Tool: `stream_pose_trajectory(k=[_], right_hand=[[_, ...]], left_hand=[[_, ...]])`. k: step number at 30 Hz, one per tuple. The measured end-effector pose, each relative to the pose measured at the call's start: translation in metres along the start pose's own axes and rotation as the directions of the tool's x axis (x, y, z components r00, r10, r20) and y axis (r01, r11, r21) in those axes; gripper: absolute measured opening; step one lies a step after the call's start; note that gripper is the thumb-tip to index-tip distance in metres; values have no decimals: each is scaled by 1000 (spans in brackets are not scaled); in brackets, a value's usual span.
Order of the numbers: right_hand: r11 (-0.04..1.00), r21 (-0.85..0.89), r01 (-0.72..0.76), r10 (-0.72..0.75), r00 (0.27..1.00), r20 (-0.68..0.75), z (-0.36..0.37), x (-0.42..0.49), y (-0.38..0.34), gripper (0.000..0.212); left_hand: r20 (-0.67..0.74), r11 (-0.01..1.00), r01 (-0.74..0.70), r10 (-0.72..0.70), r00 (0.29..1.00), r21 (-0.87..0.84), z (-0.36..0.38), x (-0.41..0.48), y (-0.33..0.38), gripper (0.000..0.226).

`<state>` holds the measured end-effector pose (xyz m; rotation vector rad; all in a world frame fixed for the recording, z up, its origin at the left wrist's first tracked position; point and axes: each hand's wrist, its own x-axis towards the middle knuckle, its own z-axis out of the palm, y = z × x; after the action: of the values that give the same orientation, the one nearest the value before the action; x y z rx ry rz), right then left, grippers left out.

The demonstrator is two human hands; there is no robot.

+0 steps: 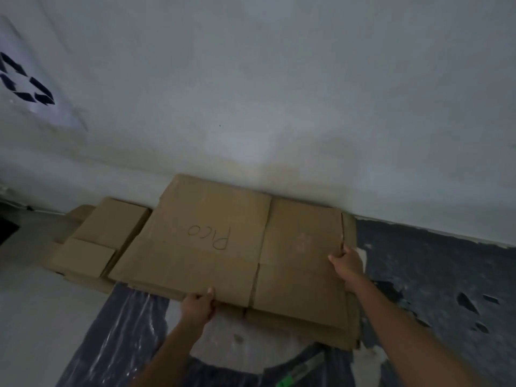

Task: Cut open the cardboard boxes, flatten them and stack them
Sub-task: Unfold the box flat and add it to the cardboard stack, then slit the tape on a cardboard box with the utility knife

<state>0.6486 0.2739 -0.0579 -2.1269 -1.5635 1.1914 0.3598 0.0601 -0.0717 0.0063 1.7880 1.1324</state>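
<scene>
**A:** What takes up most of the view?

**B:** A pale wall (251, 79) runs across the whole far side. Below it is the floor (33, 303), light grey on the left and dark and patchy with flaked spots on the right.

**A:** And the cardboard?

**B:** A big flattened box (223, 247) sits on top of a stack (321, 335) of other flat cardboard. Its far edge is against the foot of the wall. Creases split it into panels. I cannot tell whether it rests fully on the stack or is raised a little.

**A:** Anything beside it?

**B:** Some smaller flattened boxes (111, 222) lie on the floor just to the left, touching the stack and close to the wall. A dark plastic sheet (120, 331) is spread over the near part of the floor. The stack's near left corner lies over it.

**A:** Where are the hands?

**B:** Both are on the top sheet. The left hand (198, 304) grips its near edge, with the thumb on top and the fingers tucked under, out of sight. The right hand (347, 265) grips its right edge, with the thumb on top and the fingers curled round the cardboard.

**A:** Any smaller details?

**B:** There is a dark recycling symbol (28, 85) on something white at the far left, but it is blurred. Handwriting (210, 237) on the left panel reads "Pico". A green object (286, 382) shows at the near edge of the floor, cut off so I cannot tell what it is.
</scene>
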Motion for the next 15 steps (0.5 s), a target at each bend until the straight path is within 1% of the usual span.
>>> stream_pose_trajectory(k=[3,6,8,9,11,12,14,15], right_hand=[[995,-97,-35,27,996,-84,14,1,-13,62],[952,-273,-135,88,980,-179,21,-9,-35,57],[931,-294,-216,164,967,-193,25,-23,-50,53],[927,-304,-220,168,968,-187,27,-32,-57,48],[942,-313,-123,81,986,-144,36,-53,-72,35],[947,-318,-46,4,991,-132,43,-62,-78,33],[940,-322,114,-145,987,-74,59,-86,-94,47],[917,-342,207,-224,974,-12,67,-99,-103,53]], left_hand=[[16,996,24,-26,1000,83,-6,2,5,19],[56,979,29,-41,998,199,-15,5,17,24],[77,959,20,-44,996,284,-27,5,27,28],[87,940,10,-43,995,341,-34,3,32,29],[106,891,-44,-5,994,452,-48,-4,44,28],[119,861,-92,37,992,499,-56,-9,52,24],[127,804,-200,155,980,561,-68,-18,65,19],[113,791,-241,216,970,563,-75,-23,70,18]])
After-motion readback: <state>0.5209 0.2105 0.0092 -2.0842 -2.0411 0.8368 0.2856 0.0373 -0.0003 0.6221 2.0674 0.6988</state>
